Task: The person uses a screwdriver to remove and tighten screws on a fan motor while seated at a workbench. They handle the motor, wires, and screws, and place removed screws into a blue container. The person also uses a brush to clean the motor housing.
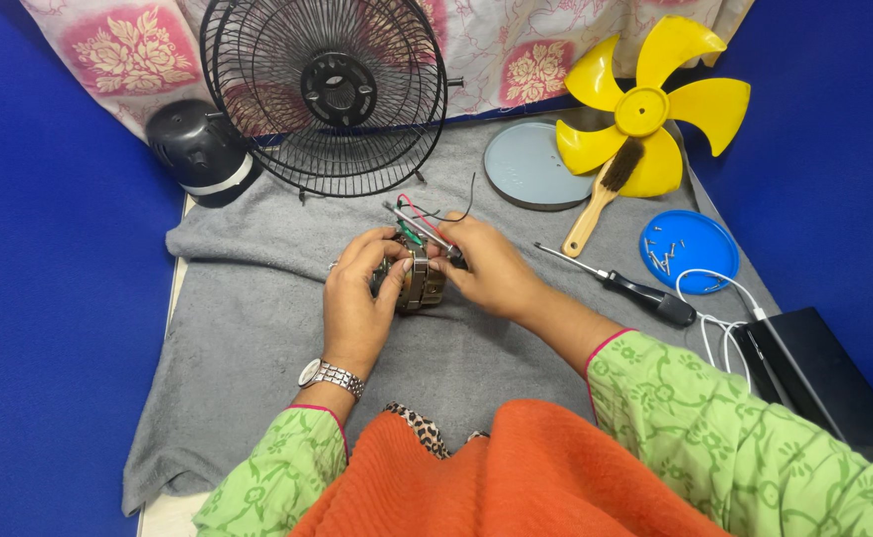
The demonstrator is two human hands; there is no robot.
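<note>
There is only one view, from a camera on the person's head, looking steeply down and forward. It is close above the left hand (357,298) and right hand (491,268), which sit in the middle.

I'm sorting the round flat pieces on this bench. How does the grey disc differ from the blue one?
The grey disc is larger and pale grey; the blue disc is smaller and bright blue. The grey disc holds nothing, though a wooden brush lies beside its edge; the blue disc holds a scatter of small screws. The grey disc sits nearer the wire fan guard, the blue one nearer the screwdriver. Both are round and lie flat on the grey towel.
</note>
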